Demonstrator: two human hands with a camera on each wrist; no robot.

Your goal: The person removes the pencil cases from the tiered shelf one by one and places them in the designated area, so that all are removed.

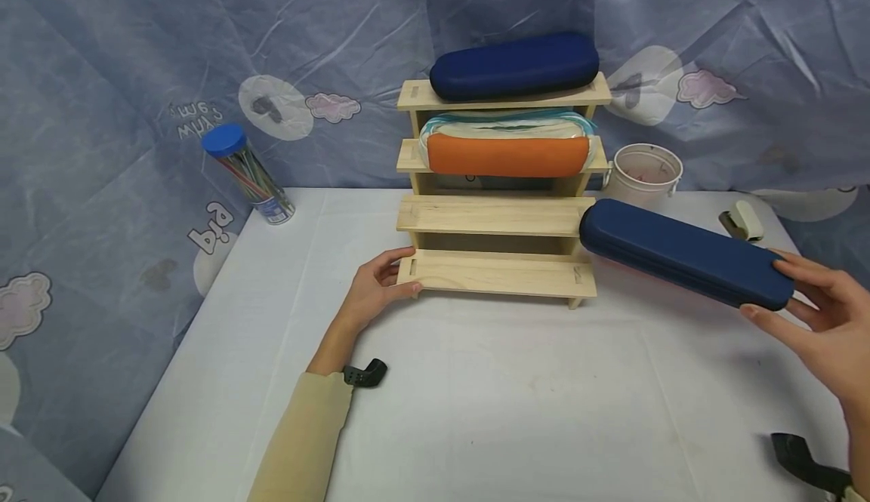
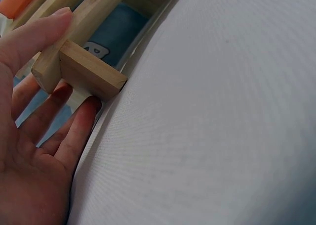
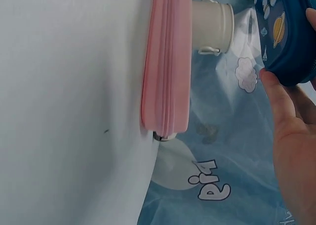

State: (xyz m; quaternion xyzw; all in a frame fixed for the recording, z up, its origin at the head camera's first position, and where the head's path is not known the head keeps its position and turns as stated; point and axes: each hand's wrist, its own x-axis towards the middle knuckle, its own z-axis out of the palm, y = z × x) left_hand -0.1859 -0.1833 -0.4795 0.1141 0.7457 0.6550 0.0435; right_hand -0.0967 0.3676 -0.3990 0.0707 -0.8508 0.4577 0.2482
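A stepped wooden rack (image 1: 503, 272) stands against the back wall. My left hand (image 1: 374, 291) grips the left end of its lowest board, thumb on the front edge and fingers behind the end. In my right hand (image 1: 825, 328) is a blue hard pencil case (image 1: 683, 253), pinched at its right end between thumb and fingers. It slants in the air, its far end by the rack's right side; printed planet pictures show in the right wrist view. A pink zipped case (image 3: 168, 62) lies on the table below it, mostly hidden in the head view.
A dark blue case (image 1: 516, 68) lies on the rack's top board, an orange and white pencil case (image 1: 510, 156) one board down. Right of the rack stand a white bucket (image 1: 642, 177) and a stapler (image 1: 745, 220). A blue-lidded jar of sticks (image 1: 248, 174) leans at the back left.
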